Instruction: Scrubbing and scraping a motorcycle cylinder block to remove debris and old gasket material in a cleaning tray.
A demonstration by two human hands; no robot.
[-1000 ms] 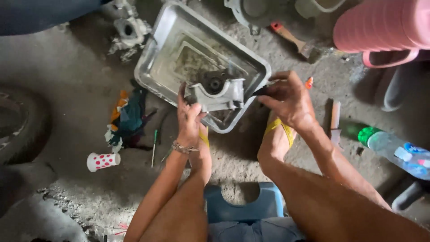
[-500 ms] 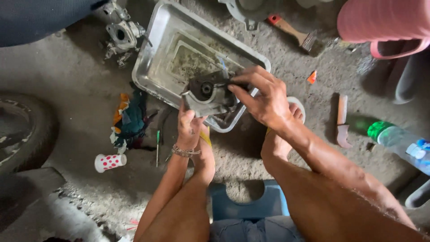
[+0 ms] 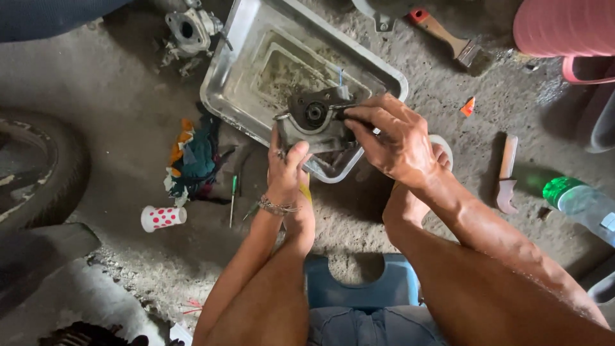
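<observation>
Left hand [image 3: 286,168] grips the grey engine part [image 3: 314,125] from below, fingers curled on its lower left edge. Right hand [image 3: 394,142], at 3 o'clock of the part, pinches its dark right side between thumb and fingers. Both hold it over the near rim of the metal tray [image 3: 238,45]. A brush [image 3: 445,36] lies on the floor at 1 o'clock, a spotted cup [image 3: 163,218] at 8 o'clock.
</observation>
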